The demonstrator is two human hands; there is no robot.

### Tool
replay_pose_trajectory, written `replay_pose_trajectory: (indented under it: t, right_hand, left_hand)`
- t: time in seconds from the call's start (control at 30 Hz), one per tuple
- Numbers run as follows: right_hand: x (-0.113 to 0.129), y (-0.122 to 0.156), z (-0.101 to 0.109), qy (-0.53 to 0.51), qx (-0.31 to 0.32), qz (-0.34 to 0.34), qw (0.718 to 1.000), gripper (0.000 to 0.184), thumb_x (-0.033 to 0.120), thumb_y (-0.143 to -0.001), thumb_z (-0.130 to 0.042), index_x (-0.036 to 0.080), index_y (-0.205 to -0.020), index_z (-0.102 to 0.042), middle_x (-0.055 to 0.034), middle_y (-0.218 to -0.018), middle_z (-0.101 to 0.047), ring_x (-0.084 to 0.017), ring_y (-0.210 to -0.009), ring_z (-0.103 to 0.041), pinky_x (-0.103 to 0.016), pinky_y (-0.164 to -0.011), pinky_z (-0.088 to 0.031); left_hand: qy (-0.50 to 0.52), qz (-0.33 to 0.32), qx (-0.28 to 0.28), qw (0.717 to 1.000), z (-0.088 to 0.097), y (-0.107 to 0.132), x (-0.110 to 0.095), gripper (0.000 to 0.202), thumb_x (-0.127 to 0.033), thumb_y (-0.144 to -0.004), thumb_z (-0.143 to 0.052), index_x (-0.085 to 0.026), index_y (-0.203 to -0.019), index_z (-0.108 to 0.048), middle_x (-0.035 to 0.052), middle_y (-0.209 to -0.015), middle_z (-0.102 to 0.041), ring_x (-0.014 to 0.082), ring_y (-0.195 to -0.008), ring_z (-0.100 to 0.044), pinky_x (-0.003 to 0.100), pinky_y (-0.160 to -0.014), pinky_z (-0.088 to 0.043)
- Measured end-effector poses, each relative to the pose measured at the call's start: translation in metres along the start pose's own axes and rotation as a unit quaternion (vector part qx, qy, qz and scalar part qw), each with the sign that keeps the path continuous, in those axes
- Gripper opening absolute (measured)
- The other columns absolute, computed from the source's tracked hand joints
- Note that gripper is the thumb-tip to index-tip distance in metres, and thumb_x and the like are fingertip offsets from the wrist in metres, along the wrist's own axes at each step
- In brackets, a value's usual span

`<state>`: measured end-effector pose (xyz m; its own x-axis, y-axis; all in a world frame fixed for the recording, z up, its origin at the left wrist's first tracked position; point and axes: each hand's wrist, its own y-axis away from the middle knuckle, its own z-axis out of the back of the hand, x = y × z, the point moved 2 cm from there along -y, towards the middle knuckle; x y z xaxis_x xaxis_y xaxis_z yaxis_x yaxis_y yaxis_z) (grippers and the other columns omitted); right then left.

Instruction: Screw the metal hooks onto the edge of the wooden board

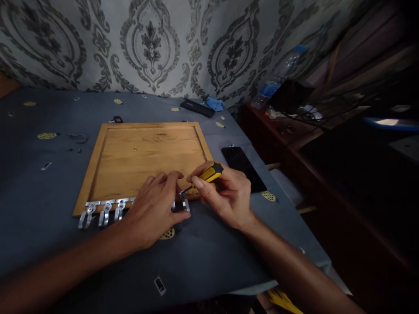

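A wooden panel [147,161] with a raised frame lies flat on the cloth. Along its near edge runs a metal hook rail [106,204] with several curved hooks. My left hand [153,209] is closed around the rail's right end, its thumb against the last hook [186,204] and its index finger close to the screwdriver tip. In my right hand [229,192] is a yellow and black screwdriver [211,172], tilted, with its shaft pointing down to the rail beside my left fingertips. Whether a screw sits under the tip is hidden. A small screw [135,149] rests on the panel.
Right of the panel lies a black phone [244,168]. A dark oblong case [197,108] and a crumpled blue cloth [215,104] lie behind it. To the left are a loose hook [78,138] and small bits. A plastic bottle [271,85] stands on a side cabinet.
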<state>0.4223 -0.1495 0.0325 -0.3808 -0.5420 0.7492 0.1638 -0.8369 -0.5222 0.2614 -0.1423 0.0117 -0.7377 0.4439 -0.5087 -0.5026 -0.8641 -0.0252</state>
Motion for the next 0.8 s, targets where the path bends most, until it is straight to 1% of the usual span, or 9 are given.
replay_pose_trajectory:
  t: [0.07,0.13,0.23,0.27,0.33,0.43,0.57,0.8]
  right_hand:
    - [0.001,-0.001,0.001,0.015,-0.002,0.015,1.000,0.010,0.024,-0.091,-0.063,0.017,-0.083,-0.064,-0.0010,-0.074,-0.065,-0.010,-0.061,-0.059,-0.023,-0.054,-0.045]
    - [0.005,-0.003,0.002,0.027,0.014,0.042,0.999,0.011,0.023,-0.091,-0.063,0.017,-0.082,-0.063,-0.0006,-0.072,-0.064,-0.010,-0.059,-0.058,-0.024,-0.054,-0.045]
    - [0.013,-0.006,0.006,-0.002,0.044,0.073,0.996,0.010,0.024,-0.092,-0.062,0.017,-0.084,-0.064,-0.0012,-0.076,-0.067,-0.009,-0.059,-0.059,-0.023,-0.054,-0.047]
    - [0.015,-0.006,0.008,-0.019,0.041,0.069,0.997,0.010,0.024,-0.092,-0.061,0.017,-0.086,-0.064,-0.0016,-0.078,-0.068,-0.009,-0.060,-0.060,-0.023,-0.055,-0.048]
    - [0.016,-0.006,0.011,-0.037,0.015,0.044,0.998,0.011,0.025,-0.093,-0.061,0.018,-0.085,-0.065,-0.0018,-0.081,-0.068,-0.009,-0.060,-0.061,-0.022,-0.055,-0.049]
    - [0.012,-0.004,0.012,-0.021,-0.011,0.014,1.000,0.015,0.027,-0.093,-0.060,0.018,-0.081,-0.064,-0.0009,-0.078,-0.066,-0.009,-0.060,-0.061,-0.022,-0.054,-0.048]
    - [0.004,-0.002,0.010,0.004,-0.003,0.002,1.000,0.015,0.027,-0.093,-0.060,0.018,-0.081,-0.063,-0.0004,-0.077,-0.065,-0.009,-0.060,-0.060,-0.023,-0.055,-0.048]
    - [-0.002,-0.001,0.007,0.013,0.009,0.003,1.000,0.010,0.024,-0.093,-0.060,0.018,-0.084,-0.062,0.0000,-0.076,-0.063,-0.009,-0.061,-0.058,-0.023,-0.054,-0.046]
  left_hand:
    - [0.000,-0.007,-0.005,1.000,-0.001,0.000,0.000,0.061,-0.028,-0.071,-0.083,-0.020,-0.119,-0.047,0.0079,-0.110,-0.064,0.0314,-0.103,-0.059,0.048,-0.089,-0.047]
    - [0.001,-0.011,-0.009,1.000,-0.001,0.000,0.001,0.058,-0.029,-0.071,-0.083,-0.021,-0.117,-0.047,0.0073,-0.108,-0.063,0.0314,-0.102,-0.059,0.048,-0.089,-0.047]
    - [0.007,-0.007,-0.007,1.000,-0.002,0.000,0.001,0.061,-0.028,-0.071,-0.083,-0.022,-0.119,-0.046,0.0073,-0.109,-0.063,0.0317,-0.102,-0.058,0.049,-0.089,-0.047]
    - [0.010,-0.003,-0.005,1.000,-0.002,0.000,0.001,0.063,-0.028,-0.070,-0.083,-0.022,-0.120,-0.045,0.0075,-0.109,-0.063,0.0317,-0.103,-0.058,0.049,-0.089,-0.047]
    - [0.015,0.001,-0.002,1.000,-0.001,0.001,0.000,0.063,-0.026,-0.070,-0.083,-0.021,-0.121,-0.045,0.0076,-0.111,-0.063,0.0314,-0.103,-0.058,0.048,-0.089,-0.047]
    - [0.016,0.004,-0.003,1.000,-0.001,0.001,-0.001,0.060,-0.025,-0.069,-0.084,-0.021,-0.116,-0.046,0.0066,-0.109,-0.064,0.0306,-0.102,-0.058,0.047,-0.089,-0.047]
    - [0.010,0.017,-0.003,1.000,0.000,0.001,-0.001,0.061,-0.027,-0.068,-0.085,-0.021,-0.114,-0.046,0.0062,-0.108,-0.065,0.0309,-0.101,-0.059,0.047,-0.088,-0.047]
    - [0.005,-0.003,-0.005,1.000,0.000,0.000,0.000,0.059,-0.028,-0.069,-0.084,-0.022,-0.113,-0.046,0.0061,-0.108,-0.065,0.0298,-0.101,-0.061,0.045,-0.087,-0.047]
